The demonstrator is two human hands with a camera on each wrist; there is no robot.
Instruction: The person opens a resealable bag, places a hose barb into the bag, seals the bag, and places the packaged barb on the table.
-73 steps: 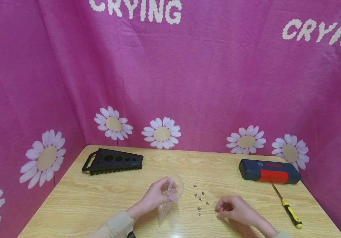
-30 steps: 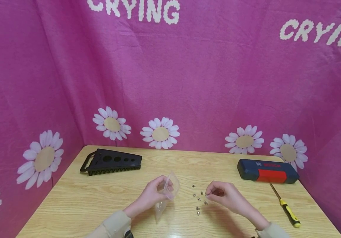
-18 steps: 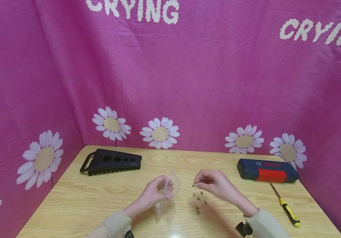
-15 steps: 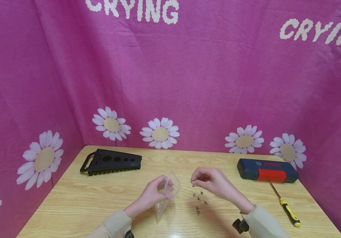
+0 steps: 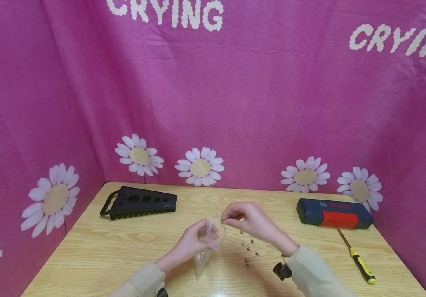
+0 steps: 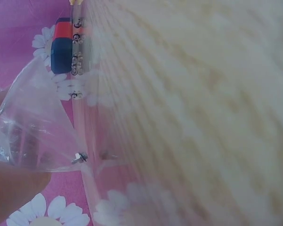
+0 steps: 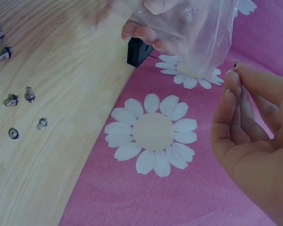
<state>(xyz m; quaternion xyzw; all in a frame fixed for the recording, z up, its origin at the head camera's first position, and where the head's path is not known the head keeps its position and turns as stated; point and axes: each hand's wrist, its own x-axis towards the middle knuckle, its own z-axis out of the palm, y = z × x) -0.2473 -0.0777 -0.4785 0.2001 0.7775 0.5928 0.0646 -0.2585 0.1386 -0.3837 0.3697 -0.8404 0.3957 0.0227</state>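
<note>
My left hand (image 5: 189, 245) holds a clear plastic bag (image 5: 202, 260) by its upper part, and the bag's mouth gapes toward the right. In the left wrist view one small metal screw (image 6: 79, 157) shows at the bag's low corner. My right hand (image 5: 250, 222) is just right of the bag's mouth, pinching a small screw (image 7: 238, 64) between thumb and fingertips. In the right wrist view that screw is mostly covered by the fingers, apart from the bag. Several loose screws (image 5: 248, 248) lie scattered on the table below my right hand.
A black slotted tool rack (image 5: 144, 202) lies at the back left of the wooden table (image 5: 123, 255). At the right are a blue and red Bosch case (image 5: 335, 213) and a yellow and black screwdriver (image 5: 363, 266). A pink flowered cloth (image 5: 253, 103) hangs behind.
My right hand has picked up a screw from the table's right side and carried it left and away from me to the bag's mouth. The left hand and bag have hardly moved.
</note>
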